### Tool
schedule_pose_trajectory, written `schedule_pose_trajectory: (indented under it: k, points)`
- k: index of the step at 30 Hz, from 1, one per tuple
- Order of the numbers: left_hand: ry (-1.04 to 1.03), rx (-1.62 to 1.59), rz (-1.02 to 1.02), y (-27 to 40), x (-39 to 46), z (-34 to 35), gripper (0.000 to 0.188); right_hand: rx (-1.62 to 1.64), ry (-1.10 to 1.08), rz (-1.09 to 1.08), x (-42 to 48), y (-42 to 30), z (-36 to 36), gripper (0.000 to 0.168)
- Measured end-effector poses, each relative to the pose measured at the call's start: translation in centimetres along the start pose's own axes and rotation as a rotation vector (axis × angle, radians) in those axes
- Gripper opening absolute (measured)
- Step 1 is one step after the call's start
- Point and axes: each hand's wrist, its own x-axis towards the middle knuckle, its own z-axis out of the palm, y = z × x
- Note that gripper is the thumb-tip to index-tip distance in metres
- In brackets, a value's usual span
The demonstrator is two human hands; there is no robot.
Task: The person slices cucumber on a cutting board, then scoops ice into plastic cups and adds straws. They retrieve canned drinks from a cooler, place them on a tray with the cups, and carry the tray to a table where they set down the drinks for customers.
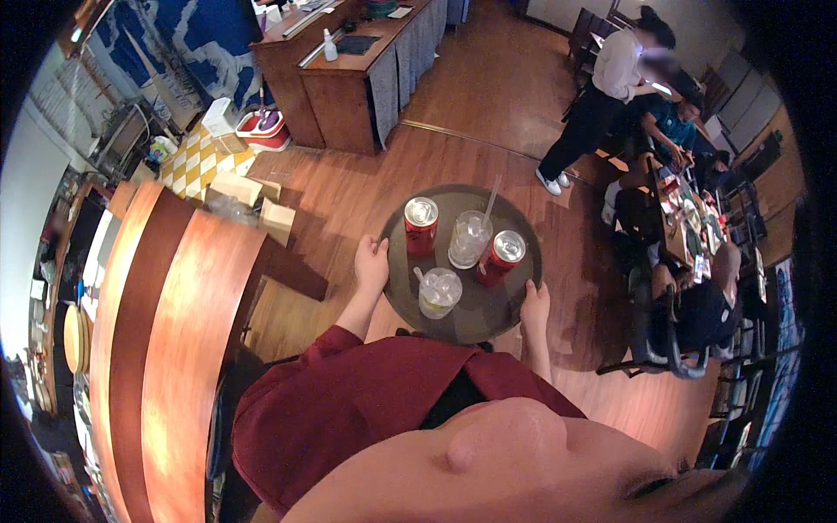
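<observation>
A round dark serving tray (pixel 409 297) is held level in front of me. My left hand (pixel 372 261) grips its left rim, and my right hand (pixel 536 297) grips its right rim. On the tray stand a red soda can (pixel 420 229) at the left and another red can (pixel 501 258) at the right. Between them is a tall glass of ice (pixel 469 242) with a clear straw. Nearest my body stands a shorter glass (pixel 439 294) with ice, a straw and something green low inside. All four stand upright. My fingers under the rim are hidden.
A curved wooden counter (pixel 189 281) runs along the left, with open cardboard boxes (pixel 274 219) beyond it. A red mop bucket (pixel 263 134) stands by a wooden desk (pixel 340 91). At the right, a standing person (pixel 605 85) is beside seated people around a laden table (pixel 678 245).
</observation>
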Motion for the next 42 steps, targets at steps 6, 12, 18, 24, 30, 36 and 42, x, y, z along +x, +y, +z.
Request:
schedule_pose_trajectory:
  k: [6, 12, 18, 24, 30, 36, 42]
  points:
    - [0.033, -0.147, 0.067, 0.3, 10.1, 6.5, 0.014, 0.067, -0.057, -0.036, 11.2, -3.2, 3.2, 0.030]
    - [0.101, -0.208, -0.039, 5.5, 17.2, 8.5, 0.014, 0.133, -0.179, -0.084, 22.8, -6.1, 8.1, 0.028]
    - [0.277, -0.137, -0.095, 3.3, 24.7, 10.7, 0.013, 0.101, -0.332, -0.118, 33.3, -10.8, 14.3, 0.028]
    - [0.398, -0.065, -0.073, 4.4, 32.8, 12.5, 0.010, -0.174, -0.384, -0.282, 43.4, -13.8, 21.4, 0.028]
    - [0.493, -0.142, -0.193, 3.0, 40.4, 14.3, 0.021, -0.108, -0.420, -0.293, 49.2, -18.9, 27.3, 0.027]
    - [0.559, -0.016, -0.283, 7.1, 46.5, 14.7, 0.024, -0.128, -0.553, -0.304, 57.3, -22.3, 34.4, 0.028]
    - [0.769, 0.023, -0.441, 5.6, 46.9, 16.6, 0.024, -0.311, -0.698, -0.444, 62.7, -23.3, 40.9, 0.031]
